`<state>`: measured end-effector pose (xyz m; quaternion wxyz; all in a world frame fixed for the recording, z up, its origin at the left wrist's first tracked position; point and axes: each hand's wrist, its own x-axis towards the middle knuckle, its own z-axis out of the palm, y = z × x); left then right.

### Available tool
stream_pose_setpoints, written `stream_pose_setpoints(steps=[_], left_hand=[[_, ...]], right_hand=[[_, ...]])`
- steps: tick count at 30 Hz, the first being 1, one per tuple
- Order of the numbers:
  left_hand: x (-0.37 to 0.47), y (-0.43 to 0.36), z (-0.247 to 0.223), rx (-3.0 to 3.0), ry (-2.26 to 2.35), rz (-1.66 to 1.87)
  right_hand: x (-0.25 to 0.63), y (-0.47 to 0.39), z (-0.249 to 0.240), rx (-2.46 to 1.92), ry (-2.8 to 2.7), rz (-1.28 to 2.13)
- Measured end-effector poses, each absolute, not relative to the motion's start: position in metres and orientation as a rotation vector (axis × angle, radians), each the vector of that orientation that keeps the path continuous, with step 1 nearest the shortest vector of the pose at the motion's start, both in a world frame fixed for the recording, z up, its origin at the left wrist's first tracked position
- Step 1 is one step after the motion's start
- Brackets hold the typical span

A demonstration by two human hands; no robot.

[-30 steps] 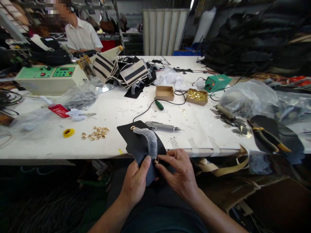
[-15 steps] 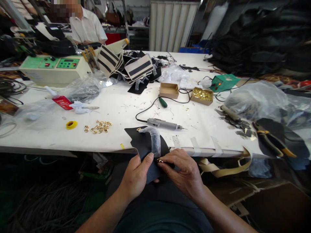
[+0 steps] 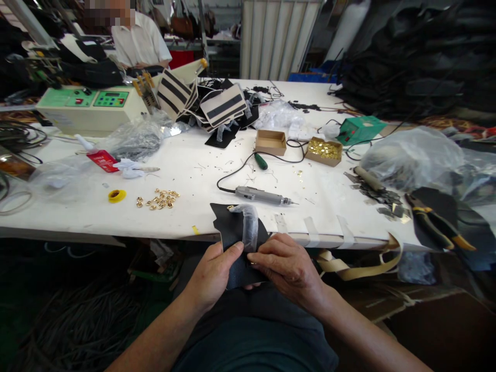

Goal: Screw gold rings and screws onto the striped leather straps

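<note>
A black leather piece with a plastic-wrapped strap on it is held over my lap at the table's front edge. My left hand grips its left side, thumb on top. The fingers of my right hand pinch a small gold ring against the leather, mostly hidden by the fingertips. Another gold ring sits at the strap's far end. Beyond the leather lies a grey electric screwdriver, and to the left is a pile of gold rings.
Yellow tape and a red bottle lie left on the white table. Further back are two small cardboard boxes, one holding gold pieces. Pliers lie right. A person is behind the table.
The leather piece has shifted slightly right and turned a little. My right fingers have closed further over the gold ring, which shows less now.
</note>
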<state>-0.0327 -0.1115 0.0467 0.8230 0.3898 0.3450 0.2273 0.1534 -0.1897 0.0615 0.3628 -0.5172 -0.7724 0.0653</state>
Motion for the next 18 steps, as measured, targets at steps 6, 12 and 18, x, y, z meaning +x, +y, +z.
stream_pose_setpoints(steps=[6,12,18], left_hand=[[-0.033,-0.112,0.05,0.783,0.744,0.497],[-0.033,-0.113,0.052,0.868,0.665,0.451],[-0.033,-0.116,0.047,0.92,0.673,0.466]], right_hand=[[0.152,-0.203,0.058,-1.332,-1.918,0.169],[0.159,-0.211,0.054,-1.653,-1.276,0.317],[0.15,-0.205,0.058,-1.7,-1.168,0.785]])
